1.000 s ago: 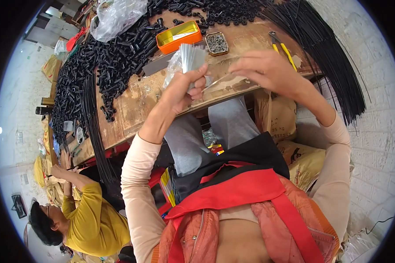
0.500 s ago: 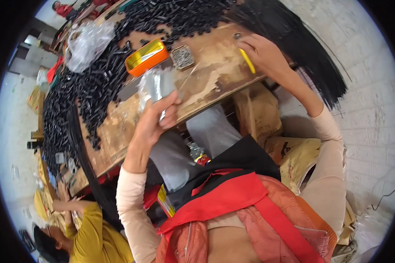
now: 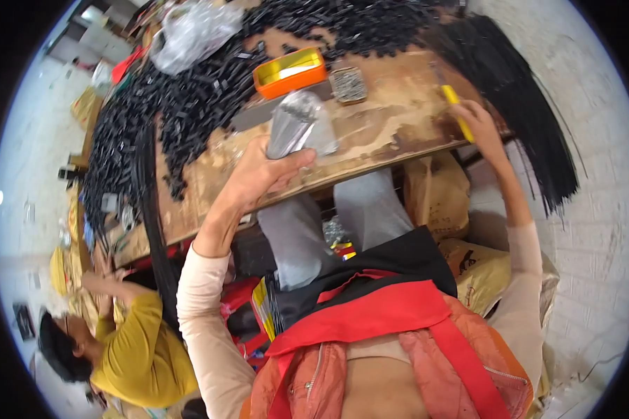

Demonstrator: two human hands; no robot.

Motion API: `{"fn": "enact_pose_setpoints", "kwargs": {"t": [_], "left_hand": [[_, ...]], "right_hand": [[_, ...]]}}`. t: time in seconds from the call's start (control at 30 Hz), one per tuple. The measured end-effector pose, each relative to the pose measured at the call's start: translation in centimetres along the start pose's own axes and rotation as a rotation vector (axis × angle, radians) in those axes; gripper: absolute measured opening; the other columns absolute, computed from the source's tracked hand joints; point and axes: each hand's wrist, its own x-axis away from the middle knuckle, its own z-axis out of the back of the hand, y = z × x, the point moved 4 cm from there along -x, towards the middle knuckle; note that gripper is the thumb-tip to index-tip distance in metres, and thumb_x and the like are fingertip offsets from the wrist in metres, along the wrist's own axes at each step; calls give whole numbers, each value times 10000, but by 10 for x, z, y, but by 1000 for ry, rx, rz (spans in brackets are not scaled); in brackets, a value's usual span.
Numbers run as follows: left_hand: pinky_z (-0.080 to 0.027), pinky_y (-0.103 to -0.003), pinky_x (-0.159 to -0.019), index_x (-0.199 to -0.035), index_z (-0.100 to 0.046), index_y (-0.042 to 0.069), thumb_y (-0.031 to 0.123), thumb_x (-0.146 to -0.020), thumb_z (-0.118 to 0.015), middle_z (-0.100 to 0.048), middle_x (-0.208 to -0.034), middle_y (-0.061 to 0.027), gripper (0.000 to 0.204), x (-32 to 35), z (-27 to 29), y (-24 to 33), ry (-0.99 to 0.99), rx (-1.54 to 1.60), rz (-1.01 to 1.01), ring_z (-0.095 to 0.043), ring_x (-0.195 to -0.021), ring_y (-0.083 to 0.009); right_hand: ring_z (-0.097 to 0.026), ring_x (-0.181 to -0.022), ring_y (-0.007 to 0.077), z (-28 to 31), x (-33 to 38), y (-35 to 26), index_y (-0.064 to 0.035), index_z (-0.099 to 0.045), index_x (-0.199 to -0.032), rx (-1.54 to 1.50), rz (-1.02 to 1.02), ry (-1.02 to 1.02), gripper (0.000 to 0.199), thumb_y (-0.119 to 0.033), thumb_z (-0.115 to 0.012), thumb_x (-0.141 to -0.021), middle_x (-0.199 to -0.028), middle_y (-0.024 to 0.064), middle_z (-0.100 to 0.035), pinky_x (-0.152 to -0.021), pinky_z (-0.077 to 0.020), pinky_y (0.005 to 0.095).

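Note:
My left hand (image 3: 258,174) is raised over the worn wooden table (image 3: 391,133) and grips a clear plastic bag (image 3: 297,126) packed with thin grey metal pieces. My right hand (image 3: 479,126) reaches out to the table's right end and closes on a yellow-handled tool (image 3: 456,112) lying there. Between the two hands, further back, stand an orange and yellow tray (image 3: 290,71) and a small square box of metal bits (image 3: 347,84).
Heaps of small black parts (image 3: 189,105) cover the table's back and left. Long black strips (image 3: 531,126) hang off its right end. A crumpled plastic bag (image 3: 192,31) lies at the back. Cardboard boxes (image 3: 433,195) sit below the table. A person in yellow (image 3: 129,349) crouches at lower left.
My right hand left the plastic bag and moved right to the yellow-handled tool. My left hand kept holding the bag. The view shifted, with the table sliding right.

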Motion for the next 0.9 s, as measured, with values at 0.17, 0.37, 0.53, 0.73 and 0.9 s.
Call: {"fn": "enact_pose_setpoints", "kwargs": {"t": [0.17,0.37,0.53,0.73,0.9], "left_hand": [[-276,-199,-442,-850,-660,32,275,-834,-759,-543,-641,47,263,28,14,-17,-55,-127,44,-408,-503,-21],[-316,-220,-445,-836,-669,10,258,-840,-755,-583,-666,15,262,66,36,-27,17,-241,84,-445,-520,-40],[-313,-218,-445,-843,-661,14,261,-840,-755,-582,-666,20,265,88,47,-33,64,-229,59,-442,-524,-37],[-304,-218,-443,-846,-657,24,262,-841,-756,-570,-660,26,258,99,58,-45,68,-188,57,-420,-519,-28],[-241,-221,-421,-787,-643,14,246,-843,-753,-470,-568,36,263,104,58,-50,95,-178,38,-377,-465,-38]], "right_hand": [[-542,-567,57,-57,52,-93,-27,-591,-1035,-743,-416,-410,377,-383,-482,-977,-851,85,-620,-477,-419,207],[-568,-607,149,-116,89,-120,-16,-584,-1141,179,-127,-892,282,-240,-526,-981,-783,67,-628,-584,-456,285],[-559,-895,283,-125,99,-152,-130,-520,-1346,480,497,-666,477,-66,-569,-876,-967,128,-571,-796,-454,372],[-529,-971,321,-137,103,-171,-179,-494,-1388,607,707,-577,635,14,-589,-790,-1031,152,-545,-866,-432,404],[-531,-976,329,-139,103,-179,-189,-494,-1387,652,710,-577,635,13,-592,-794,-1050,157,-546,-878,-432,409]]}}
